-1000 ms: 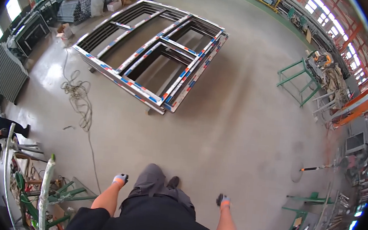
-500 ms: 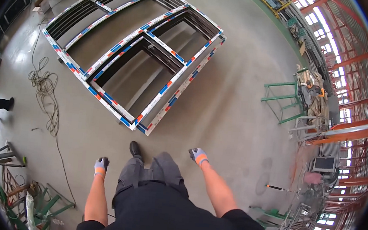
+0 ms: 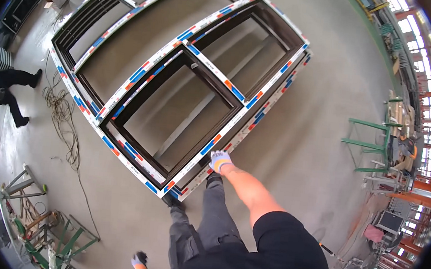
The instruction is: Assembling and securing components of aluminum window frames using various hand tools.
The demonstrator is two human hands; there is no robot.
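Frames (image 3: 183, 36) stacked directly ahead; right hand (image 3: 220, 160) at their near edge, fingers curled, hold uncertain; left hand (image 3: 139, 261) apart, its closure unclear. One-sided pulling could slide the offset upper frames askew.

Stacked frames (image 3: 185, 35) bar the front, while floor (image 3: 317, 143) (to their right) lies open.
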